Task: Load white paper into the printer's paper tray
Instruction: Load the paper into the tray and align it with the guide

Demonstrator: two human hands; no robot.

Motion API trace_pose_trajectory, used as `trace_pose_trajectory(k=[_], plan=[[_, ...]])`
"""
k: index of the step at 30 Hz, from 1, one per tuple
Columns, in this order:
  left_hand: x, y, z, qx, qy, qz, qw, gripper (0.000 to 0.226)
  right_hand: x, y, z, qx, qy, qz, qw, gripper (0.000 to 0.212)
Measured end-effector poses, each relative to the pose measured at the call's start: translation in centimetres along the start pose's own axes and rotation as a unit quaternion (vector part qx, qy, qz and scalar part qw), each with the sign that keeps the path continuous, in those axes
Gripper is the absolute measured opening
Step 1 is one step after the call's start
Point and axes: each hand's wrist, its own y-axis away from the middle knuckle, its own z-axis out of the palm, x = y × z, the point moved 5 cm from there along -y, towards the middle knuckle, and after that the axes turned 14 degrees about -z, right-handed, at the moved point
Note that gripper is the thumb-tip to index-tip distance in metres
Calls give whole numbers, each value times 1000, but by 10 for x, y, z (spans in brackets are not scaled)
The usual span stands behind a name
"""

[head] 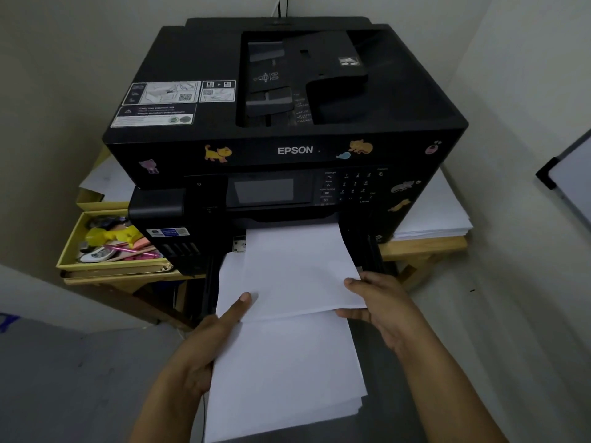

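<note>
Head view, single frame. Black printer on a wooden table, seen from above and in front; brand lettering on the front edge, cartoon animal stickers beside it, label sheets on the top at far left with print too small to read. Control panel with a dark screen and a keypad whose markings are hard to make out. White paper, upper batch: far end tucked into the front opening of the printer below the panel, near end sticking out toward the viewer; how far it reaches inside is hidden. White paper, lower stack: lies under the upper batch, fanned at its near right corner, near edge cut off by the frame bottom. The tray itself is mostly covered by paper and shadow; only dark side rails show. Left hand: thumb laid on top of the sheets, fingers hidden beneath, grasping the left edge of the paper. Right hand: thumb over and fingers curled under the near right corner of the upper batch, pinching it. Yellow box at left on the table, holding pens and small items, partly hidden behind the printer. Spare paper pile at right, partly behind the printer. Cables at far top, cut off.
</note>
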Motion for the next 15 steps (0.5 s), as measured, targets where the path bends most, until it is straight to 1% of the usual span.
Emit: trace_pose_trajectory(k=[3,6,9,13,15], plan=[[0,-4,-1,-6,21,-13,1000,62,-2,-2,2,7,-8,-9,1000,13],[-4,-4,-1,-19,43,-26,999,52,1,-1,-1,15,-22,5,1000,11],[-6,-4,-2,-9,39,-24,999,47,4,2,-4,10,-39,16,999,20],[-4,-6,-4,9,21,-19,1000,51,4,3,-3,1,-17,-25,1000,22],[-2,-8,-5,12,17,-19,1000,51,0,4,2,-13,4,-47,999,27]])
